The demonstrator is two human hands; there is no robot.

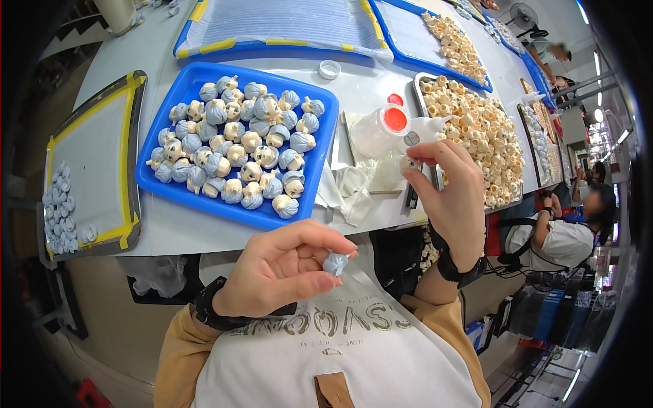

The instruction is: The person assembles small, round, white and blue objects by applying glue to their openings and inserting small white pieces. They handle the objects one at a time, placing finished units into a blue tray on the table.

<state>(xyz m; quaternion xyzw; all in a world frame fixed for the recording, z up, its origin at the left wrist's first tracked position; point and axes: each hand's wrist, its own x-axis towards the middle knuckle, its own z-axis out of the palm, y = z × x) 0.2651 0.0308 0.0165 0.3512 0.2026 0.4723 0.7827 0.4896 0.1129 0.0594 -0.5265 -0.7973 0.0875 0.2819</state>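
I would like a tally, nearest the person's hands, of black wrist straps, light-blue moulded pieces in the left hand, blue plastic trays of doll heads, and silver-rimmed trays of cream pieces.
Black wrist straps: 2
Light-blue moulded piece in left hand: 1
Blue plastic tray of doll heads: 1
Silver-rimmed tray of cream pieces: 1
Total: 5

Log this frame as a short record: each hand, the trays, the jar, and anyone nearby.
Left hand: left hand holding a blue-grey piece in its fingers, above the lap
Right hand: right hand pinching a small pale piece; detail unclear
Blue tray: blue tray with blue-haired doll heads
Metal tray: metal tray heaped with cream parts
Jar: translucent jar, red lid
Nearby: person in white, far right
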